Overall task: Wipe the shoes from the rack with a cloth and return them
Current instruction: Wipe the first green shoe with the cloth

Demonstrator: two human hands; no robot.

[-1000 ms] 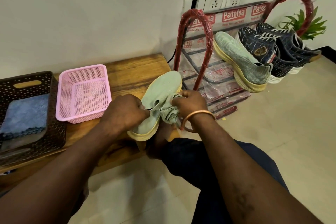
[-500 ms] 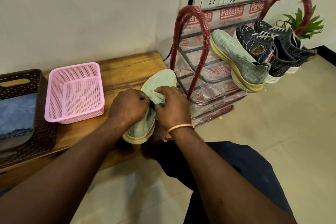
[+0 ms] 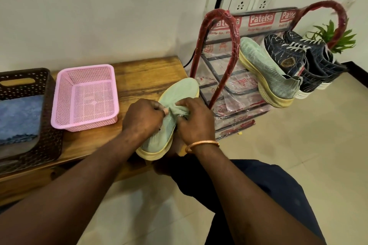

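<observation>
You have a single view, from the wide-angle camera worn on your head, looking forward and steeply down along both forearms. Your left hand (image 3: 143,119) and right hand (image 3: 196,123) sit close, near the middle of the frame, with your leg (image 3: 249,185) beneath them. The camera faces the wall (image 3: 99,16), taking in the desk (image 3: 143,73) to the left, the rack (image 3: 260,21) standing to the right against that wall, and the tiled floor (image 3: 298,135) filling the lower right, with your arms large in the foreground.
</observation>
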